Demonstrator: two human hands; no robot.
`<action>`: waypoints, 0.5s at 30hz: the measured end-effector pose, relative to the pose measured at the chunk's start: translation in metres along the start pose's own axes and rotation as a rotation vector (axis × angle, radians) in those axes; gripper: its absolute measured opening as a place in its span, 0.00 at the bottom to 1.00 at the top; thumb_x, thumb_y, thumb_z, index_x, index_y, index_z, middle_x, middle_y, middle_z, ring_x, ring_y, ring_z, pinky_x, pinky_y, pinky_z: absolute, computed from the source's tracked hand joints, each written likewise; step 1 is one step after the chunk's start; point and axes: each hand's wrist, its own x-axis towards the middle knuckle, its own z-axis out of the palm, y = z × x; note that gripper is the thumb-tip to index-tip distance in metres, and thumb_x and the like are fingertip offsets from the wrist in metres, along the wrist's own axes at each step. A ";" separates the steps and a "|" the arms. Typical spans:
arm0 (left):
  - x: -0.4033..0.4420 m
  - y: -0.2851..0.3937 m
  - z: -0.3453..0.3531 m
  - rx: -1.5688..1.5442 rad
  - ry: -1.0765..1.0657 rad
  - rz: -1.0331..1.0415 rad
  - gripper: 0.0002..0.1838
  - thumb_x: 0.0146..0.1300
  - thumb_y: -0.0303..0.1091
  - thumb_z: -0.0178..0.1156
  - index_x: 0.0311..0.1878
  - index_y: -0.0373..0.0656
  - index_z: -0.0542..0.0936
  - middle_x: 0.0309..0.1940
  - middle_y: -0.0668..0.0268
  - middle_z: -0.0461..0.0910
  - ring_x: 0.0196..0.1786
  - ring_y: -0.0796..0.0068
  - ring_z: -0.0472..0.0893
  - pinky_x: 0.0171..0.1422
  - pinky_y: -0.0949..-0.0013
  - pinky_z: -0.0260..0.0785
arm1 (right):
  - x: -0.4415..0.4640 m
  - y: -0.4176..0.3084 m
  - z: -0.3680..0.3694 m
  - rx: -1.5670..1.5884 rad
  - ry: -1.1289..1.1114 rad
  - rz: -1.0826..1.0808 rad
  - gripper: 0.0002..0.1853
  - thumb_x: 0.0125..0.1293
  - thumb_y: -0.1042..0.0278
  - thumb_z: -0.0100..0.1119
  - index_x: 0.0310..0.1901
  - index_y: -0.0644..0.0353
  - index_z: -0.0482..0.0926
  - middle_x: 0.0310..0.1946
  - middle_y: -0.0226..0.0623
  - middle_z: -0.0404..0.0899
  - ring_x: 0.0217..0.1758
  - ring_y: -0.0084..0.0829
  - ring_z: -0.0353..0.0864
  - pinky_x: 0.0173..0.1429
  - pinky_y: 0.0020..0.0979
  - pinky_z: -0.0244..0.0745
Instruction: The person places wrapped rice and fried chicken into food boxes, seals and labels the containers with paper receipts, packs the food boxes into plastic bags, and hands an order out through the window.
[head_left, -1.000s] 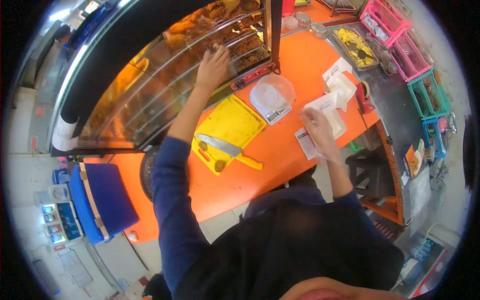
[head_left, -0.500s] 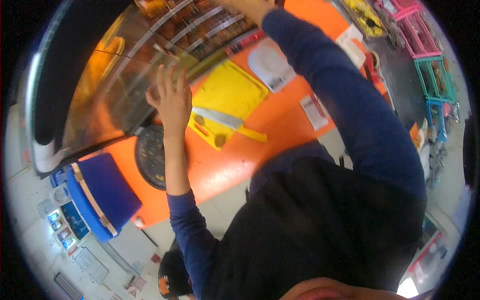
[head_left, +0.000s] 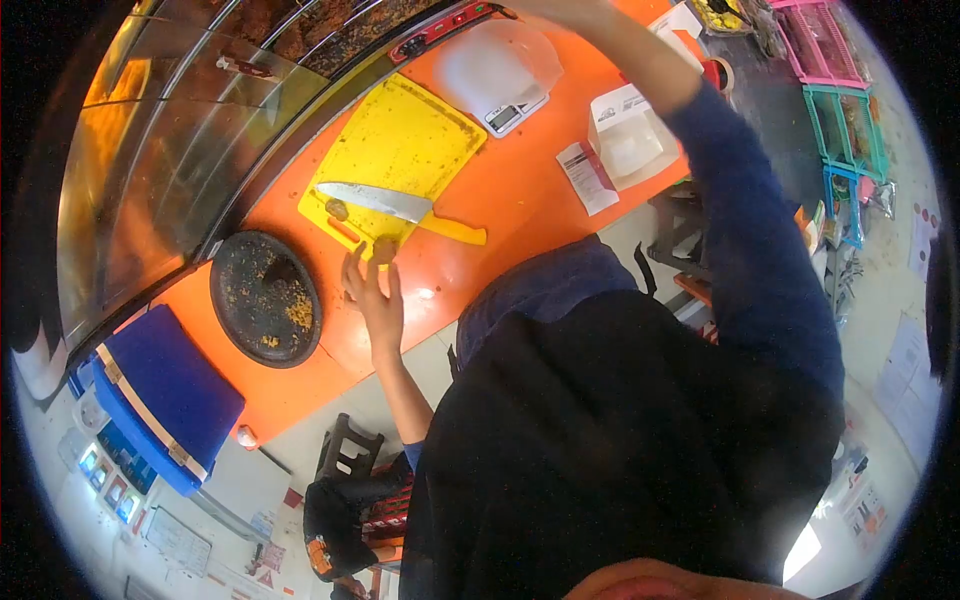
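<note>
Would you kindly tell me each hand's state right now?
Left hand: open, near the yellow cutting board.
Right hand: cut off at top; cannot tell.

Knife (head_left: 375, 201) on yellow board (head_left: 410, 130) — left hand (head_left: 378, 308) near

Looks like smooth, shiny metal in the knife blade (head_left: 370, 197), with plastic in its yellow handle (head_left: 453, 229). Shows stained, matt plastic across the yellow cutting board (head_left: 410, 125), glossy sheen on the orange tabletop (head_left: 520, 215). Appears matt and crumb-roughened in the black tray (head_left: 240, 290), clear plastic in the bowl (head_left: 543, 62), smooth paperboard in the white box (head_left: 632, 140), dull cloth in the black top (head_left: 600, 420).
</note>
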 end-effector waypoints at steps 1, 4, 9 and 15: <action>0.002 0.002 -0.006 -0.009 0.034 -0.021 0.17 0.68 0.39 0.54 0.59 0.55 0.75 0.68 0.65 0.61 0.74 0.59 0.52 0.69 0.40 0.39 | -0.025 -0.001 -0.008 0.084 0.031 0.064 0.23 0.66 0.70 0.53 0.63 0.57 0.66 0.51 0.48 0.79 0.52 0.42 0.79 0.54 0.36 0.75; 0.007 0.004 -0.009 -0.050 0.108 -0.037 0.16 0.69 0.38 0.53 0.58 0.53 0.76 0.67 0.64 0.62 0.73 0.59 0.54 0.69 0.44 0.41 | -0.086 -0.088 -0.074 0.093 -0.041 0.719 0.22 0.69 0.66 0.51 0.63 0.61 0.66 0.48 0.45 0.80 0.53 0.40 0.78 0.55 0.36 0.72; 0.007 0.010 0.013 -0.132 0.088 -0.030 0.14 0.68 0.36 0.54 0.56 0.54 0.78 0.65 0.64 0.64 0.71 0.60 0.56 0.69 0.46 0.43 | -0.269 -0.031 -0.066 1.182 0.435 0.924 0.40 0.64 0.61 0.62 0.72 0.60 0.52 0.65 0.46 0.65 0.65 0.42 0.70 0.68 0.43 0.71; 0.001 0.041 0.045 -0.117 -0.001 0.132 0.13 0.67 0.36 0.55 0.54 0.54 0.79 0.64 0.64 0.65 0.70 0.61 0.57 0.70 0.48 0.43 | -0.384 -0.004 -0.037 1.188 0.611 1.100 0.36 0.64 0.63 0.62 0.69 0.64 0.56 0.59 0.47 0.70 0.60 0.42 0.74 0.65 0.43 0.74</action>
